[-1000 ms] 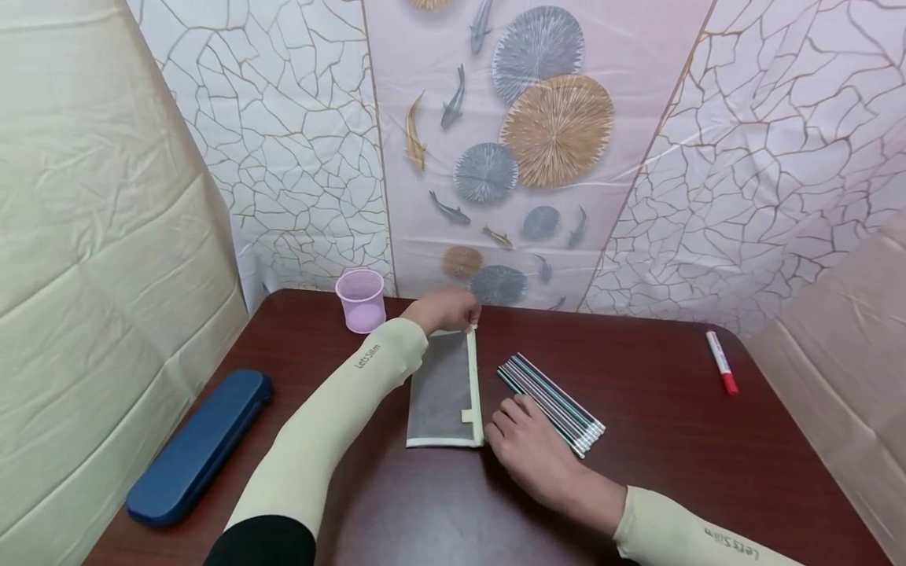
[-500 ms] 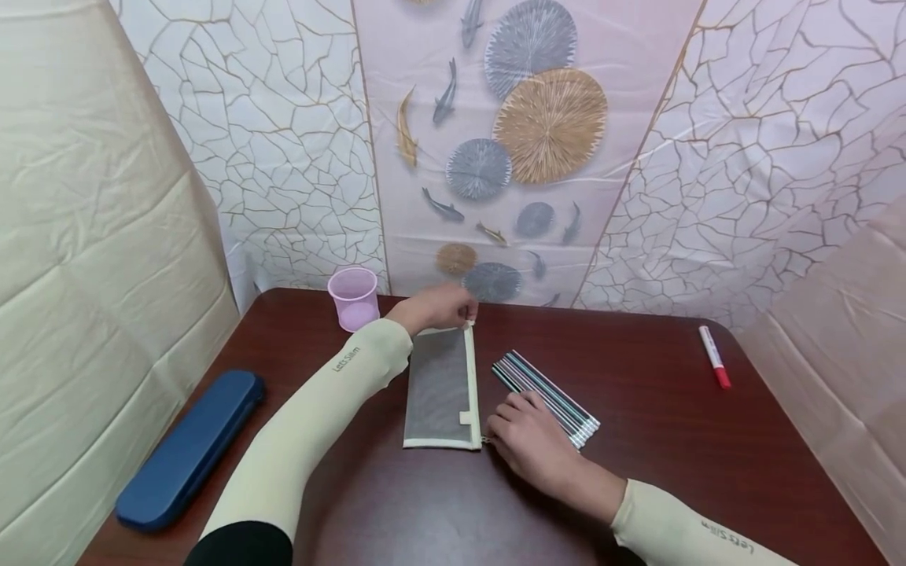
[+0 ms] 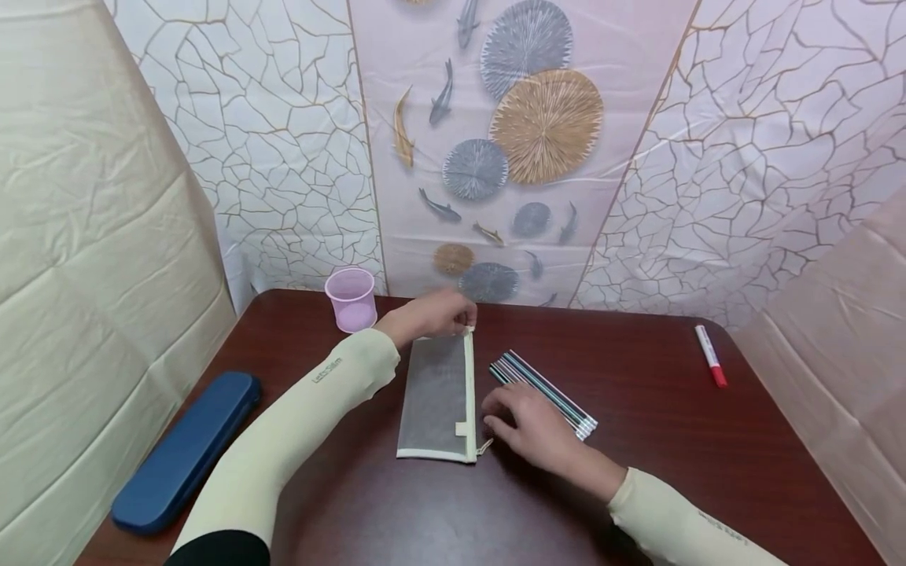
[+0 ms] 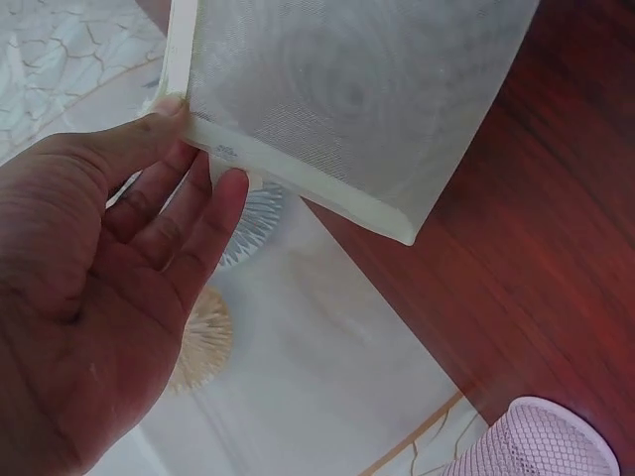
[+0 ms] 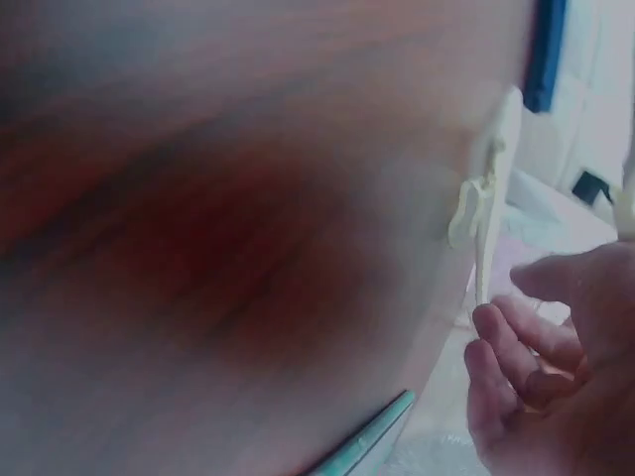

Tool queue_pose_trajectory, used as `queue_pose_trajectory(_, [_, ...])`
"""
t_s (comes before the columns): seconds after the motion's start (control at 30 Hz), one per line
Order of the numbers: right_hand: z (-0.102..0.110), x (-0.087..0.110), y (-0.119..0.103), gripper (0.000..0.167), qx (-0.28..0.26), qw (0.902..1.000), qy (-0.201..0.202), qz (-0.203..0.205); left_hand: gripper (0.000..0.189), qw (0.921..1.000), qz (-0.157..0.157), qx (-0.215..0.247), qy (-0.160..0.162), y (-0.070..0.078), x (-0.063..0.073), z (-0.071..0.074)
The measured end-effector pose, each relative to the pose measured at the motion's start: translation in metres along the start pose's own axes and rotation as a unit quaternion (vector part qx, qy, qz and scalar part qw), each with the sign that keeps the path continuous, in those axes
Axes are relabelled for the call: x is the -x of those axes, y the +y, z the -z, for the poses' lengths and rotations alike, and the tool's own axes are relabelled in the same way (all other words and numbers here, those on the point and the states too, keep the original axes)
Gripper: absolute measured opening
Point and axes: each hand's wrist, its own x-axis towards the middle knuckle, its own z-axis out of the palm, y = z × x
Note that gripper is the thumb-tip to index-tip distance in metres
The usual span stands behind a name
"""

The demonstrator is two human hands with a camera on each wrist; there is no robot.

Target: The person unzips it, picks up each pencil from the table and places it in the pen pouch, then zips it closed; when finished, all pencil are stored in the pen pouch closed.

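Note:
A grey mesh zipper pouch [image 3: 433, 397] with cream edging lies on the dark wooden table. My left hand [image 3: 435, 314] pinches its far corner at the zipper end; in the left wrist view, thumb and fingers of the left hand [image 4: 129, 228] hold that corner. At the near corner the zipper pull [image 3: 484, 447] sticks out to the right. My right hand [image 3: 531, 428] hovers beside the zipper edge, fingers loosely bent with nothing between them, as the right hand [image 5: 546, 367] also shows in the right wrist view. Several striped pencils [image 3: 548, 391] lie just beyond it.
A pink mesh cup [image 3: 351, 303] stands at the back left. A long blue case [image 3: 187, 452] lies along the left side. A white marker with a red cap [image 3: 711, 356] is at the far right. Fabric walls [image 3: 283, 157] close off the back and sides.
My right hand has come off the zipper pull at the near corner and shifted slightly away along the pouch. The left hand keeps hold of the far corner; the pouch's near end moved slightly nearer.

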Motion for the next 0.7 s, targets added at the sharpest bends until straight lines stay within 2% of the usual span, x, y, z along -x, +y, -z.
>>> queue_pose_trajectory(0.07, [0.001,-0.006,0.001,0.009,-0.060,0.9964,-0.007,-0.059,0.006,0.9998,-0.005,0.017,0.001,0.002,0.002,-0.001])
queue_pose_trajectory(0.1, [0.001,-0.009,0.001,0.008,-0.093,0.9912,-0.012,-0.093,0.005,0.9997,-0.009,0.025,0.002,0.004,0.002,-0.001])
queue_pose_trajectory(0.2, [0.000,-0.018,0.001,0.007,-0.175,0.9659,-0.023,-0.190,0.006,0.9987,-0.012,0.049,0.004,0.007,0.004,-0.002])
queue_pose_trajectory(0.3, [-0.002,-0.025,0.002,0.009,-0.231,0.9376,-0.023,-0.259,0.005,0.9979,-0.013,0.063,0.010,0.009,0.004,-0.002])
queue_pose_trajectory(0.43, [-0.006,-0.029,0.002,0.009,-0.279,0.9133,-0.018,-0.297,0.006,0.9971,-0.011,0.070,0.027,0.013,0.004,-0.004])
queue_pose_trajectory(0.5, [-0.007,-0.029,0.003,0.011,-0.306,0.9022,-0.017,-0.303,0.012,0.9973,-0.007,0.054,0.051,0.016,0.006,-0.007])
queue_pose_trajectory(0.6, [-0.008,-0.028,0.004,0.014,-0.352,0.8843,-0.021,-0.306,0.024,0.9941,0.012,0.025,0.105,0.025,0.012,-0.012])
queue_pose_trajectory(0.7, [-0.009,-0.025,0.006,0.017,-0.393,0.8683,-0.027,-0.302,0.025,0.9855,0.041,0.011,0.164,0.040,0.023,-0.020])
